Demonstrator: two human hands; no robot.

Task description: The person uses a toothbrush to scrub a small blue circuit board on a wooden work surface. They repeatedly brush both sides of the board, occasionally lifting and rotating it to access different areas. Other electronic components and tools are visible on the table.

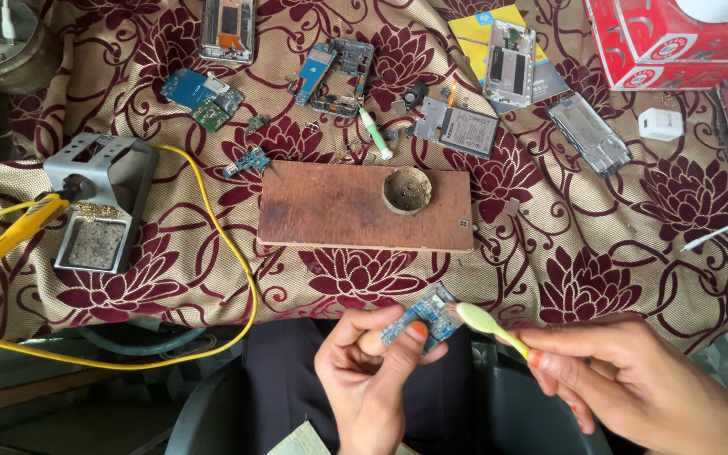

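**A:** Looks like the brushing step. A small blue circuit board [421,319] is pinched in the left hand [370,371], thumb on top, held over the lap just below the table edge. A pale green toothbrush [489,326] is gripped in the fingers of the right hand [625,383], its head laid on the board's right edge.

**B:** Agreed. Short, light strokes are probably called for next, board kept steady. Farther off, a wooden board [330,206] with a small round pot [407,190], a soldering stand [99,198], and phone parts [334,67] are seen.
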